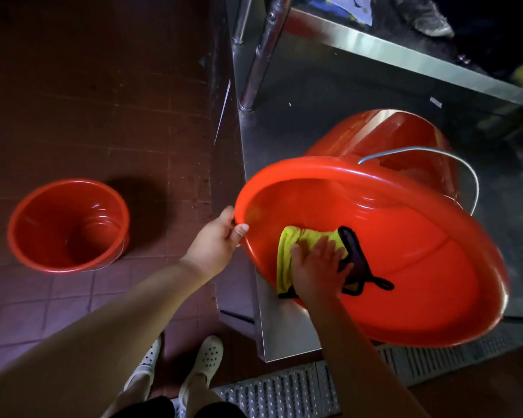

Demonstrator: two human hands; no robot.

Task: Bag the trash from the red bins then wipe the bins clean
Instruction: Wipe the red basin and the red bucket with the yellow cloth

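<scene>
Right now the red bin (405,267) I'm cleaning lies tipped on its side on the steel shelf (329,95), its mouth turned towards me and its wire handle (453,164) arching over the upper wall. No trash shows inside it; the inner wall looks bare and glossy. My right hand (319,270) is inside the mouth, fingers spread flat and pressing the yellow cloth (290,251) with its black trim against the lower inner wall, so it pushes the cloth rather than gripping it. My left hand (215,239) holds the near rim, thumb curled over the edge and fingers behind it, steadying the bin against the wiping.

On the tiled floor (88,86) well to my left stands a second red bin (68,226), upright and with nothing visible in it. I cannot tell whether that one has been wiped; its inside shines but the light is dim.

I judge the bagging part done for these two bins at least, since neither shows any rubbish, though no bag is in sight to confirm it. The wiping is under way: the cloth sits near the rim, so the deeper wall and bottom of this bin likely remain to be covered, and possibly the floor bin as well

A drain grate (284,390) runs by my feet below the shelf
</scene>
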